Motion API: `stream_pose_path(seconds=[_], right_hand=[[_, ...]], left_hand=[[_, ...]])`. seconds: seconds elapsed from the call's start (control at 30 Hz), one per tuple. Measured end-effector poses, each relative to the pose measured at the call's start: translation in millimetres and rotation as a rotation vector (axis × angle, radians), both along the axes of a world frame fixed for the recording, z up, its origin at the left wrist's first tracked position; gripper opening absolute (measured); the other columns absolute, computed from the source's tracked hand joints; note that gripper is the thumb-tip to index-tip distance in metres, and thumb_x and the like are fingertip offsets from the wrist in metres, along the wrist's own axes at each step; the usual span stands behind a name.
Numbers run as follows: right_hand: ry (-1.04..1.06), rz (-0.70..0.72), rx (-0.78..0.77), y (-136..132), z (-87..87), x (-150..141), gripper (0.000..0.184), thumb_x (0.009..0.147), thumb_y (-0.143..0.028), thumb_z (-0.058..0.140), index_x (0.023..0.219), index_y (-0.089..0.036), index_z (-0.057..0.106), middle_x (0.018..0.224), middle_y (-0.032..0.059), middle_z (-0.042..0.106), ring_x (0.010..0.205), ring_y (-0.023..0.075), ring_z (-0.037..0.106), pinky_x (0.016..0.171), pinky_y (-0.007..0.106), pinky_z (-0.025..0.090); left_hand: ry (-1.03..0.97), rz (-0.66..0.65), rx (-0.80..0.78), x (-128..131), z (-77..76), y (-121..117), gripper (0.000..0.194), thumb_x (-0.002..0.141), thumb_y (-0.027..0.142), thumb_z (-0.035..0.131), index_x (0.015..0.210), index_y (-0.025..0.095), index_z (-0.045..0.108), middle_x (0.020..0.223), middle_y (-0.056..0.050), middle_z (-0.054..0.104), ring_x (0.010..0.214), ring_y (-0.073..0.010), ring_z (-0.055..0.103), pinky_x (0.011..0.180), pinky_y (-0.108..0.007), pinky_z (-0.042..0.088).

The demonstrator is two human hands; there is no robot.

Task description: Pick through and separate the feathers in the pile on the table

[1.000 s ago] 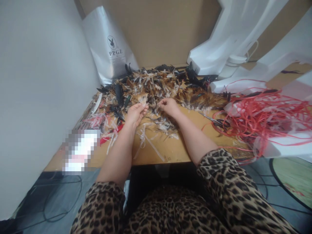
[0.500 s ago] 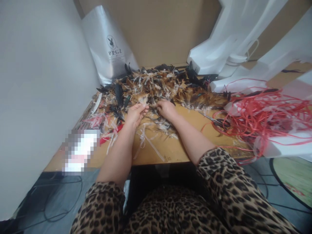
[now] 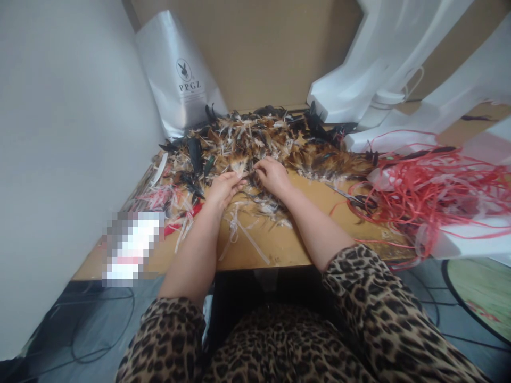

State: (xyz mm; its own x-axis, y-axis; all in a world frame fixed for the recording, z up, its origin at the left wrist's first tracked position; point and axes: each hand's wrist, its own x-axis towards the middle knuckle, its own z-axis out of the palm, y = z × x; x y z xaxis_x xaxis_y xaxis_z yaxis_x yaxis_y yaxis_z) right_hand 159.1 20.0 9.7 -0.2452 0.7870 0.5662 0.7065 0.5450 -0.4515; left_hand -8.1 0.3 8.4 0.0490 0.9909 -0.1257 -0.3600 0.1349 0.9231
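My left hand (image 3: 225,189) pinches a small bunch of pale and brown feathers (image 3: 240,164), its tips fanning out beyond the thumb. Close beside it on the right, my right hand (image 3: 273,175) has its thumb and fingers closed at the edge of the pile; a thin dark piece shows at its fingertips, perhaps a feather. Just beyond both hands spreads a heap of brown and black feathers (image 3: 255,130). Loose feather scraps (image 3: 271,208) and a clear ribbon strip (image 3: 251,242) lie on the wooden table (image 3: 287,250) between my forearms.
Scissors (image 3: 347,196) lie on the right, beside a tangle of red ribbon (image 3: 431,191). At the back left stands a silver bag (image 3: 183,90). White plastic sheeting (image 3: 359,74) hangs at the back right. A white wall (image 3: 72,138) borders the left side.
My right hand has shifted slightly up and away from the table's front edge. My left hand has turned a little and dipped, still pinching the feathers.
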Motion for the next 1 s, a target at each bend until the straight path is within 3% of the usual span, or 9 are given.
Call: stream_pose_path(seconds=[0.27, 0.4, 0.67, 1.0], right_hand=[[0.29, 0.072, -0.039, 1, 3.1, -9, 0.014, 0.072, -0.017, 0.05, 0.076, -0.014, 0.064, 0.076, 0.0042, 0.062, 0.074, 0.0144, 0.054, 0.073, 0.027, 0.041], [0.506, 0.081, -0.215, 3, 2.4, -12, 0.016, 0.069, -0.02, 0.055, 0.079, -0.012, 0.064, 0.074, 0.0032, 0.063, 0.065, 0.0119, 0.054, 0.067, 0.026, 0.043], [1.054, 0.083, -0.633, 3, 7.5, -14, 0.021, 0.064, -0.019, 0.061, 0.084, -0.015, 0.059, 0.055, -0.0053, 0.055, 0.044, 0.0052, 0.048, 0.045, 0.018, 0.038], [0.95, 0.306, -0.839, -3, 0.9, -20, 0.024, 0.06, -0.03, 0.072, 0.074, -0.014, 0.061, 0.053, -0.0016, 0.059, 0.042, 0.0047, 0.048, 0.037, 0.014, 0.036]], left_hand=[[0.02, -0.083, -0.002, 3, -4.5, -1, 0.008, 0.065, 0.009, 0.067, 0.071, 0.008, 0.062, 0.065, -0.005, 0.064, 0.062, -0.0086, 0.062, 0.058, -0.015, 0.048], [-0.08, -0.072, -0.015, 3, 0.2, -1, 0.002, 0.069, 0.004, 0.061, 0.069, 0.007, 0.062, 0.061, -0.005, 0.063, 0.056, -0.0059, 0.06, 0.056, -0.012, 0.047], [-0.273, -0.037, -0.096, -1, 4.7, 2, 0.011, 0.073, -0.001, 0.054, 0.068, 0.008, 0.06, 0.066, -0.004, 0.063, 0.063, -0.0048, 0.061, 0.058, -0.009, 0.048], [-0.19, -0.052, -0.052, 0, 2.9, 1, 0.009, 0.073, 0.001, 0.055, 0.069, 0.007, 0.06, 0.065, -0.005, 0.063, 0.063, -0.0052, 0.062, 0.062, -0.011, 0.049]])
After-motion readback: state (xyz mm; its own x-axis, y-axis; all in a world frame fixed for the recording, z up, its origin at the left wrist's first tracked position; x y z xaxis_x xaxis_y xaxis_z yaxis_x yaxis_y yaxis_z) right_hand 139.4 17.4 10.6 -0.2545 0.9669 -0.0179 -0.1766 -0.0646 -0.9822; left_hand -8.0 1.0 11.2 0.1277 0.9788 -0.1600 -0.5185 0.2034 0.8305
